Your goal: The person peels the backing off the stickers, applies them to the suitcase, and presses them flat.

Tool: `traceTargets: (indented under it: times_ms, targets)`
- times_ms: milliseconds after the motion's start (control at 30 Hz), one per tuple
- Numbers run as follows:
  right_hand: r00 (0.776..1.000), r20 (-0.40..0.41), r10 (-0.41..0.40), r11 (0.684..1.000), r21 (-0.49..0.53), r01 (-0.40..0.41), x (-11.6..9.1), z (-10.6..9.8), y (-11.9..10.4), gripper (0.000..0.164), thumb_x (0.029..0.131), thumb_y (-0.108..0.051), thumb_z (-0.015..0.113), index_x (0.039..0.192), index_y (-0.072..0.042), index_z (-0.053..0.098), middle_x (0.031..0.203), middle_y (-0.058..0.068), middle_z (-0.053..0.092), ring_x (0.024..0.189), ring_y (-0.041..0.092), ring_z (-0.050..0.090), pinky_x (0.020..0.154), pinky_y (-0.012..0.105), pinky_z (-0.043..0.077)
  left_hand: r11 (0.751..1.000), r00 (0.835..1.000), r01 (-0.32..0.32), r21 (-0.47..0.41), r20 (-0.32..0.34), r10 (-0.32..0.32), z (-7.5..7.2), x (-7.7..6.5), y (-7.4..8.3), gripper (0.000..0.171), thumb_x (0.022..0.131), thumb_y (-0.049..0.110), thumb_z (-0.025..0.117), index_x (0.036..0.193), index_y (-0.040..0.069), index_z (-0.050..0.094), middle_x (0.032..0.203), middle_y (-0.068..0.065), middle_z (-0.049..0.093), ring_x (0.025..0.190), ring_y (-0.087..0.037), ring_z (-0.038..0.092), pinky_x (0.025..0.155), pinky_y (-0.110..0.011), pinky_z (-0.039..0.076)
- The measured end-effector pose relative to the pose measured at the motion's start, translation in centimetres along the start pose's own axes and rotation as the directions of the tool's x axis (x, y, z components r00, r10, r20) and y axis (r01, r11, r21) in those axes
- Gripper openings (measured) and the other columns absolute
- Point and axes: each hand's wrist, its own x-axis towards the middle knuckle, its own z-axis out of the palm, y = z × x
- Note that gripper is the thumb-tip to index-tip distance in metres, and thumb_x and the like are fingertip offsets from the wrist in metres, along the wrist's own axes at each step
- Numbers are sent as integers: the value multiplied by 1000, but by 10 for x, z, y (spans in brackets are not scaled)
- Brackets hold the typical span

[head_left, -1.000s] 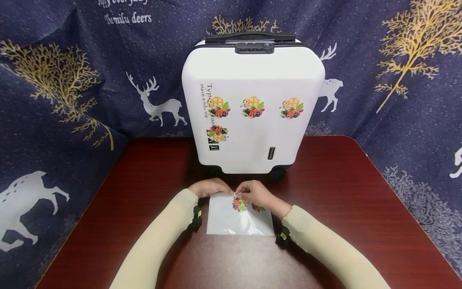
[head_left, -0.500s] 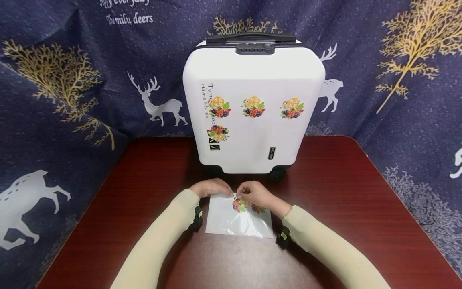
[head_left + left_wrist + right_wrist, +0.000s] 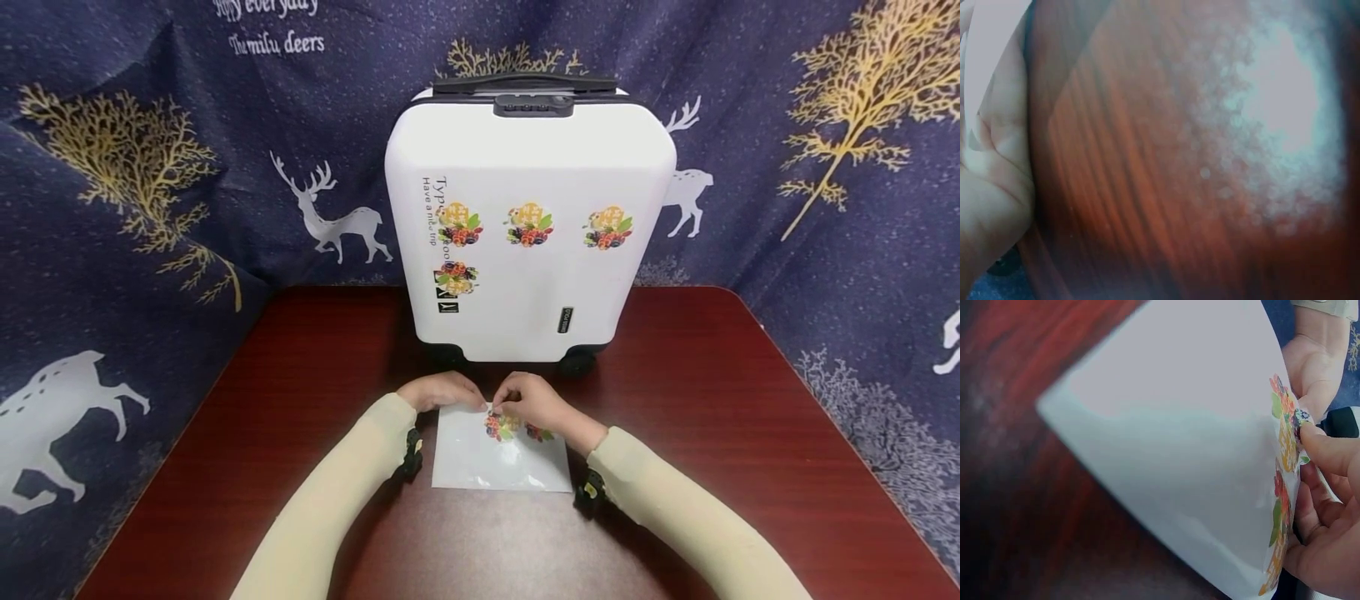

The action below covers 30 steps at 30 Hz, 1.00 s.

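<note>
A white glossy sticker sheet (image 3: pixel 468 458) is between my hands, low in front of the suitcase. Two fruit-print stickers remain on its upper part, one sticker (image 3: pixel 495 427) near the middle and another (image 3: pixel 538 432) partly under my right hand. At the sheet's top edge, my left hand (image 3: pixel 444 390) holds it; in the left wrist view a sheet corner (image 3: pixel 991 50) crosses the palm. My right hand (image 3: pixel 534 402) pinches the middle sticker's upper edge. From the right wrist, that sticker (image 3: pixel 1286 440) shows a lifted edge under the thumb (image 3: pixel 1329 450).
A white suitcase (image 3: pixel 517 146) with black handle and wheels stands at the back of the dark red table (image 3: pixel 675 400). Several matching fruit stickers are on its front, three in a row and one below at left. Behind hangs a blue deer-print cloth (image 3: pixel 330 83).
The head view has shifted slightly, with the scene sitting a little lower and farther right. The sheet's lower edge moved slightly; both hands keep their hold near the top edge.
</note>
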Motion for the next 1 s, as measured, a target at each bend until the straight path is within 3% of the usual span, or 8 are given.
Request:
traceTargets:
  times_ms: [400,1000]
  targets:
    - [998,29,63,996,53,-65,0,-2,5,6,93,-9,72,93,-4,76,96,10,75,80,8,57,74,24,49,1000,1000,-17,-3,13,17,0,-1,1,28,88,22,74,106,1,77,96,0,75,82,-8,62,77,-20,51]
    - [998,49,45,999,26,-46,-1,-4,7,7,93,-11,73,92,-4,76,95,9,77,80,8,57,75,24,50,1000,1000,-3,15,6,3,1,1,-1,30,86,23,76,108,2,77,99,-3,77,83,-9,63,80,-21,52]
